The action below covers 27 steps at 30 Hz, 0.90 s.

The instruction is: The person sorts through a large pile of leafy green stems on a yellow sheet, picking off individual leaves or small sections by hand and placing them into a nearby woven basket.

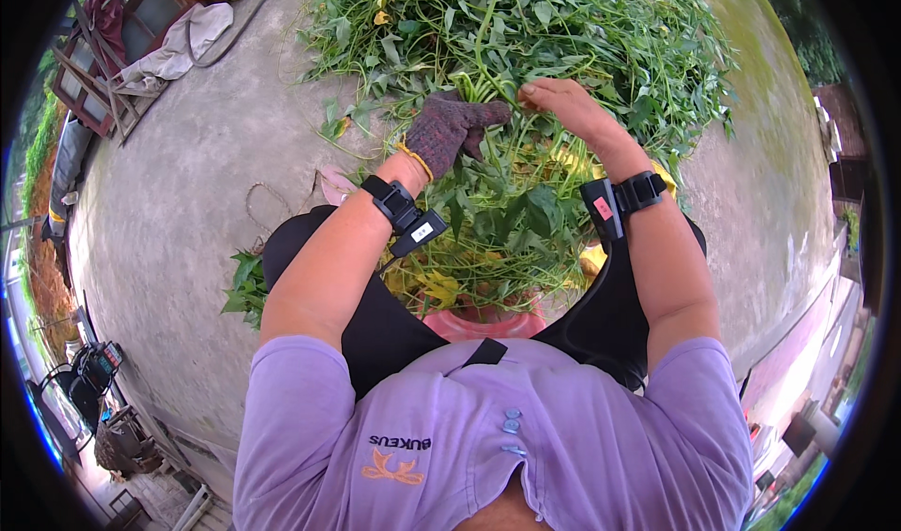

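Observation:
A dark knitted glove with a yellow cuff covers my left hand [454, 131], closed around a bunch of green leafy vines [480, 86] whose stems stick up above the fist. My bare right hand [563, 105] is just to the right, its fingertips at a stem beside the bunch; whether they pinch it is unclear. Beyond both hands a large heap of leafy vines [556, 31] lies on the concrete. Below them, between my knees, more vines and yellowed leaves [440, 288] lie over a pink plastic basin [479, 328].
The concrete floor [176, 200] spreads around me. Old wooden window frames [91, 87] with a pale cloth [186, 45] stand at the upper left, near a dark hose. A few leaves [246, 284] lie beside my left knee. A low wall runs along the right.

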Available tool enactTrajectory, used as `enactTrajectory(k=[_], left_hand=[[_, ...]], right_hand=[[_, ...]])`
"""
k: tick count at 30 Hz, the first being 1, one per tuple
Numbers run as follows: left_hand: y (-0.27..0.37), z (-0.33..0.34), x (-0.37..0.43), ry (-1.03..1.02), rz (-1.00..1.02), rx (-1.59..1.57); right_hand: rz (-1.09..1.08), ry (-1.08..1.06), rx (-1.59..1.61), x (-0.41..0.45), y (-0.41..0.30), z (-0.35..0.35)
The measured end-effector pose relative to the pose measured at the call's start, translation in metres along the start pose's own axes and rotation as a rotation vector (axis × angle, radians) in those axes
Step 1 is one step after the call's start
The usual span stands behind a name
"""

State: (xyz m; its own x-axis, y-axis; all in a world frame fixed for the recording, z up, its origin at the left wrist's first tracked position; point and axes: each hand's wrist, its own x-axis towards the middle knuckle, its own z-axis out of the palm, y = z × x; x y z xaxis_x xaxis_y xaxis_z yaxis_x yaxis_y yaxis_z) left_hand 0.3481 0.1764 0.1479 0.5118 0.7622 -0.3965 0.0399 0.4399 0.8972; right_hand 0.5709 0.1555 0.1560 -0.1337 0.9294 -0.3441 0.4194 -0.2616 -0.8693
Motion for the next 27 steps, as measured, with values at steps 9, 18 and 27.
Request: enactTrajectory(k=[9,18,27], left_hand=[[0.011,-0.023,-0.013,-0.067,0.043,0.104],[0.006,-0.022,-0.010,0.016,-0.071,-0.204],[0.005,-0.023,-0.008,-0.035,0.544,0.513]], right_hand=[[-0.190,-0.034,-0.125,-0.020,0.005,0.014],[-0.179,-0.007,0.115,-0.027,-0.014,0.026],[-0.077,-0.045,0.355,-0.028,-0.012,0.033]])
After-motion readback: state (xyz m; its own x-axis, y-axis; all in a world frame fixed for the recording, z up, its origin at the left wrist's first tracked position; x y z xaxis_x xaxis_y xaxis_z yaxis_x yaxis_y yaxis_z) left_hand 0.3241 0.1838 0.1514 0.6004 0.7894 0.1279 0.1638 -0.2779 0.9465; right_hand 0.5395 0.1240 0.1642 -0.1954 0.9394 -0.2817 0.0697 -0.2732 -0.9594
